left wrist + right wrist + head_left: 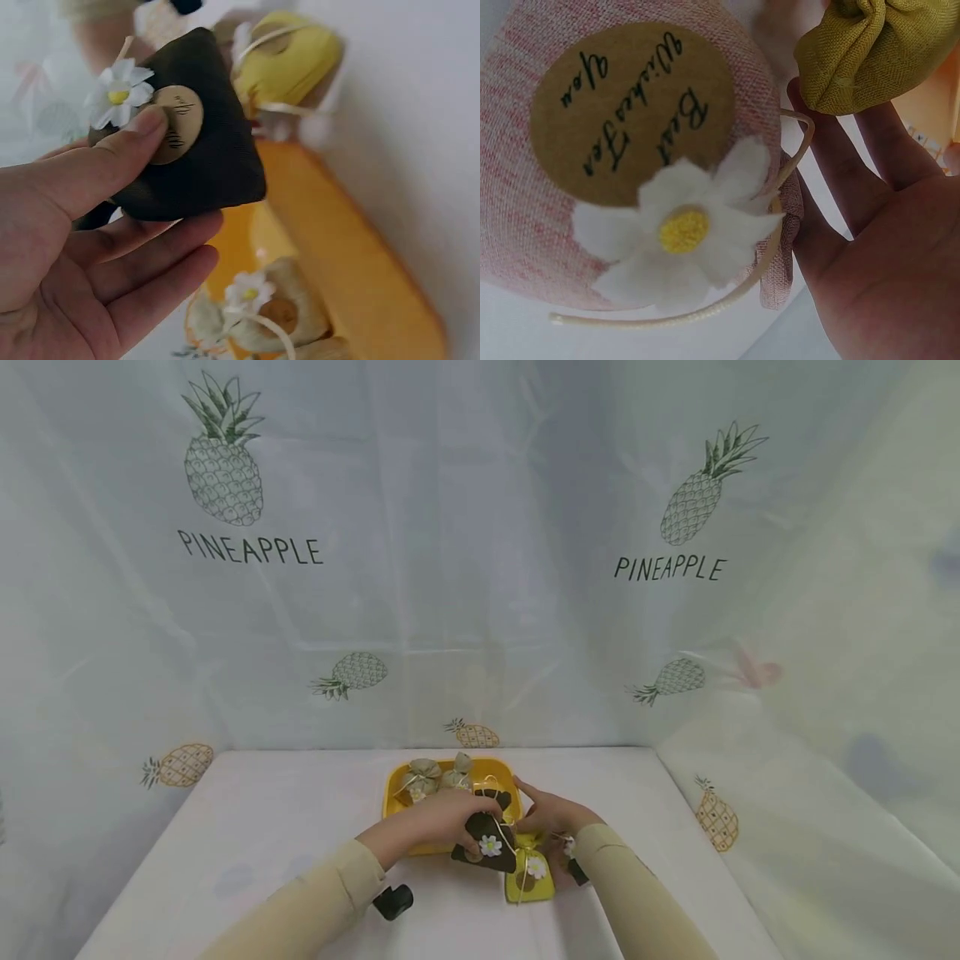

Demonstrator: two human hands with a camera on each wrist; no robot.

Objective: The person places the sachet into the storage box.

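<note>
My left hand (450, 822) grips a black sachet (199, 154) with a white flower and a round tan label, the thumb pressing its front. In the head view it is over the front of a yellow tray (387, 793). My right hand (558, 817) is by the tray's right edge, its fingers fairly straight and spread in the right wrist view. Against those fingers (847, 169) lies a yellow sachet (529, 883). A pink sachet (637, 97) with a flower and label sits close to the right wrist camera, its neck beside the fingers. Their exact contact is partly hidden.
Inside the tray are beige sachets (422, 770) with flowers and another dark sachet (495, 797). A black object (393, 902) shows by the left wrist. The white table (300, 827) is backed by a pineapple-print curtain (465, 568).
</note>
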